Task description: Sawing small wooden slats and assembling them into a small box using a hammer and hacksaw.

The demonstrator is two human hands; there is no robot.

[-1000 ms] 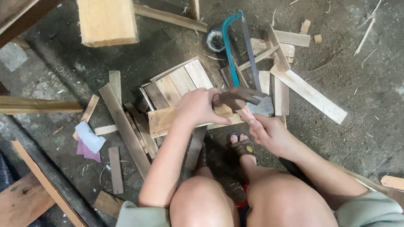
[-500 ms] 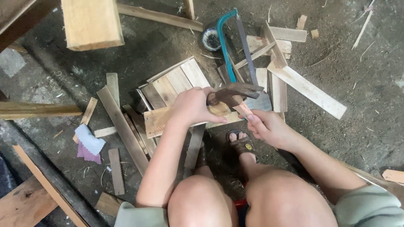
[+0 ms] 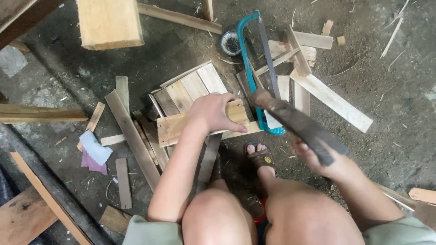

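Nearest, our knees fill the lower frame, with one sandalled foot [image 3: 260,156] planted on the dirt floor [image 3: 390,90] between them. Our right hand [image 3: 324,163] is closed tight around the handle of a hammer [image 3: 297,121]; the tool is raised off the work and blurred, its head up near the saw. Our left hand [image 3: 213,113] lies palm down, fingers spread and closed on nothing, pressing on a short plank [image 3: 170,129] that crosses a small panel of slats [image 3: 190,86]. Whether a nail stands under the fingers we cannot tell. Just beyond the plank's right end lies a teal-framed hacksaw [image 3: 247,59], with a small round tin [image 3: 230,43] at its far end. Loose offcuts [image 3: 331,97] scatter to the right. A pink-and-white cloth [image 3: 94,152] lies left. Farthest, a thick wood block [image 3: 109,22] sits at the top edge.
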